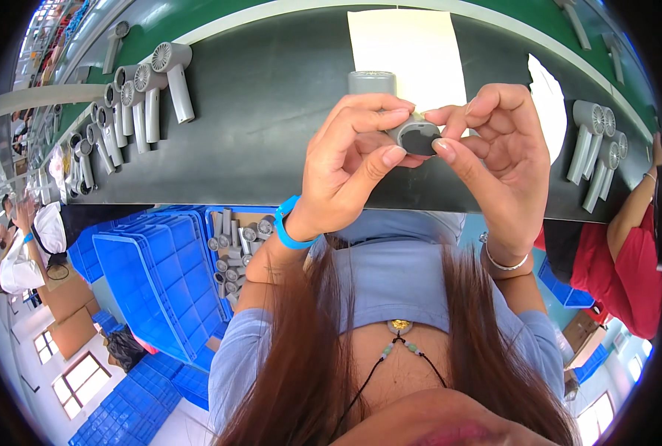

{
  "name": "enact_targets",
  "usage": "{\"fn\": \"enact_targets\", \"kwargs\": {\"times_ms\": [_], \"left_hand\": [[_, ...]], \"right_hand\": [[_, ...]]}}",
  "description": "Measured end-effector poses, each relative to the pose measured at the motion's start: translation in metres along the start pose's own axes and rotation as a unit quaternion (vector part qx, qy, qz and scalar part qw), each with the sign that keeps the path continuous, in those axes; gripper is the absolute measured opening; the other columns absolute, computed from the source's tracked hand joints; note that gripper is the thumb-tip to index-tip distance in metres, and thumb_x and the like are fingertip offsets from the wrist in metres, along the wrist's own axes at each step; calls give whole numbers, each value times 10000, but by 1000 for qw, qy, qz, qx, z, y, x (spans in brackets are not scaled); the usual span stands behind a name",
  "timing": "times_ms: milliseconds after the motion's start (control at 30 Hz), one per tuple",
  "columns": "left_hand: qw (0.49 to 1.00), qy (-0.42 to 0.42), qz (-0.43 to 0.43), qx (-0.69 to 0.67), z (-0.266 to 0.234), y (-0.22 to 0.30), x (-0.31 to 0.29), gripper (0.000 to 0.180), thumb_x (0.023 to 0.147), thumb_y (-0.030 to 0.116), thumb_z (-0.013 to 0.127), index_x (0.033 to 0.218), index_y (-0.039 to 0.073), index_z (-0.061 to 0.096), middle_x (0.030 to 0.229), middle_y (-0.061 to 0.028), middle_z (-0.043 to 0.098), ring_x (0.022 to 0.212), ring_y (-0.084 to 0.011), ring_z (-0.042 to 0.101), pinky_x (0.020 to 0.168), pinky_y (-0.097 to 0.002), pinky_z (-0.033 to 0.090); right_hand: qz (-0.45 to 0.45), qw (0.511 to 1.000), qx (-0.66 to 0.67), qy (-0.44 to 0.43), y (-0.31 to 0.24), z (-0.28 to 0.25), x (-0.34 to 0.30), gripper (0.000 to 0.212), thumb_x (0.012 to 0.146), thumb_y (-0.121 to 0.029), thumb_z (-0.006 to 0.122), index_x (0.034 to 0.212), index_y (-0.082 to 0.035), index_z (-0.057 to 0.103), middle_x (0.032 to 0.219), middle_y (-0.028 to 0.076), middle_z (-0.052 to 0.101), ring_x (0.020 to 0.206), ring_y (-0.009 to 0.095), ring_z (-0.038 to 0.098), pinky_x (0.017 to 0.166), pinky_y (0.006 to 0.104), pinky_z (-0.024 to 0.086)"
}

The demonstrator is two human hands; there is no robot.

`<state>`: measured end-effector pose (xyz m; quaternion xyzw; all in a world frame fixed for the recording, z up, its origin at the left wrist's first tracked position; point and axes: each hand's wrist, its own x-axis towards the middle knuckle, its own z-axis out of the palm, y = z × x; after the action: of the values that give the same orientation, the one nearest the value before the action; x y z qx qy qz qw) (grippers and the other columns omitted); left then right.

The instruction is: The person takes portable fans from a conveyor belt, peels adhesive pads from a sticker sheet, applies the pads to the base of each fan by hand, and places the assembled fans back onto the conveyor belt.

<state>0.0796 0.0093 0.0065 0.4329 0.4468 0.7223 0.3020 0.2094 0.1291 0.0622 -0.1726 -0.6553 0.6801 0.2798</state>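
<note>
Held between my two hands above the table is a small grey handheld fan part (419,139) with a dark, round, patchy face turned toward me. My left hand (357,152), with a blue wristband, is closed around its left side, thumb at the lower rim. At the right edge, my right hand (498,137) pinches it between thumb and fingers; what lies under those fingertips is partly hidden. Just beyond my left fingers is a grey rounded piece (372,82); I cannot tell whether it joins the held part. A pale yellow sheet (413,44) lies behind them on the dark table (271,89).
Several grey handheld fans (149,82) stand in rows at the left, and more fans (588,123) at the right. A white crumpled sheet (547,104) lies right of my hand. Blue crates (160,275) sit below the table at left. Co-workers are at both sides, one in a red shirt (621,267).
</note>
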Motion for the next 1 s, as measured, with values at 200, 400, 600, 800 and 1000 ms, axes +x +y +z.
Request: {"fn": "enact_targets", "kwargs": {"times_ms": [200, 400, 600, 800, 1000], "left_hand": [[1000, 0, -4, 0, 0, -1, 0, 240, 915, 17, 545, 1149, -35, 533, 1230, -171, 455, 938, -202, 639, 797, -344, 594], [1000, -4, -2, -4, 2, -1, 2, 241, 919, 28, 544, 1152, -33, 535, 1229, -170, 456, 940, -206, 638, 796, -347, 595], [1000, -1, -2, -2, 2, -1, 1, 241, 920, 33, 545, 1152, -34, 536, 1226, -167, 458, 933, -210, 641, 797, -346, 594], [1000, -1, 1, -9, 3, 0, 0, 247, 922, 31, 540, 1162, -27, 529, 1220, -164, 455, 1002, -222, 607, 809, -362, 592], [1000, -6, -1, -7, 4, 0, 1, 250, 922, 29, 539, 1165, -27, 525, 1221, -166, 452, 1031, -234, 592, 815, -370, 592]], "right_hand": [[2, 1000, 11, -4, 0, -1, 1, 334, 791, 153, 602, 1041, 3, 438, 899, 83, 557, 997, 216, 608, 793, 252, 519], [13, 1000, 19, 3, -1, -4, 1, 336, 786, 161, 600, 1033, 0, 439, 903, 83, 553, 999, 209, 604, 780, 245, 521], [6, 1000, 17, -2, 0, -2, 1, 336, 786, 161, 601, 1029, -5, 439, 901, 82, 556, 1002, 204, 603, 768, 240, 526], [4, 1000, 7, -3, -1, -1, 0, 339, 783, 160, 601, 1028, -11, 441, 902, 76, 556, 1003, 201, 607, 767, 235, 529], [6, 1000, 0, 7, -2, -1, 0, 335, 779, 149, 613, 1016, -18, 445, 894, 71, 563, 992, 193, 611, 759, 231, 528]]}}
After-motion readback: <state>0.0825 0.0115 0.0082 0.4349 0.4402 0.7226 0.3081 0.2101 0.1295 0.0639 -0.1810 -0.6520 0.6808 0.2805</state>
